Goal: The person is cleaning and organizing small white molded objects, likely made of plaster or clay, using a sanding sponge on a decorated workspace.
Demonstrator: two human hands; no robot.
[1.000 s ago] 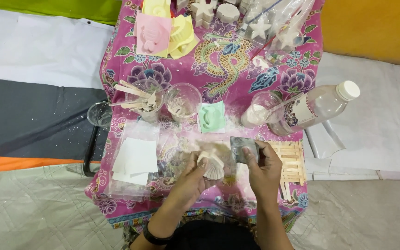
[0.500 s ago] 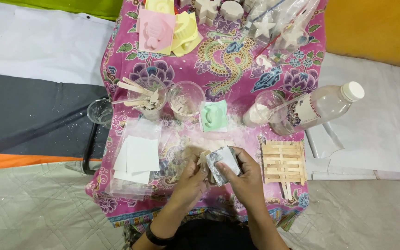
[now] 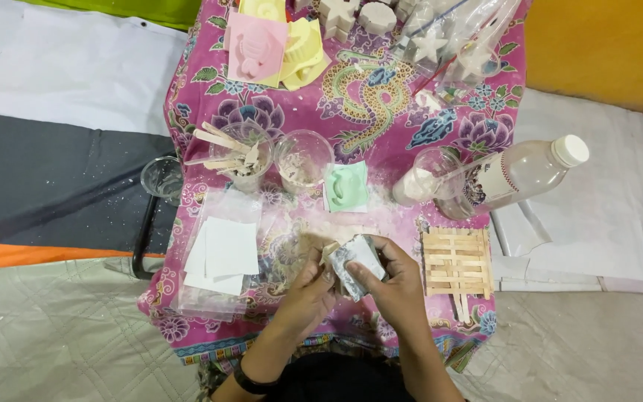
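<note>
Both hands meet over the near middle of a small table draped in a pink patterned cloth (image 3: 381,112). My left hand (image 3: 305,289) pinches a small pale plaster piece (image 3: 330,250); only its edge shows. My right hand (image 3: 397,289) presses a grey, dusty sheet of sandpaper (image 3: 356,259) against that piece and covers most of it. White dust lies on the cloth around the hands.
A raft of wooden sticks (image 3: 457,260) lies right of my hands and a plastic bag with white sheets (image 3: 221,249) left. Behind them are a green mould (image 3: 346,187), a cup of sticks (image 3: 236,152), an empty-looking cup (image 3: 303,158), a tipped clear bottle (image 3: 515,175), and pink and yellow moulds (image 3: 277,45).
My right hand has carried the sandpaper left onto the plaster piece in my left hand. The shell-shaped piece, plainly visible before, is now mostly covered.
</note>
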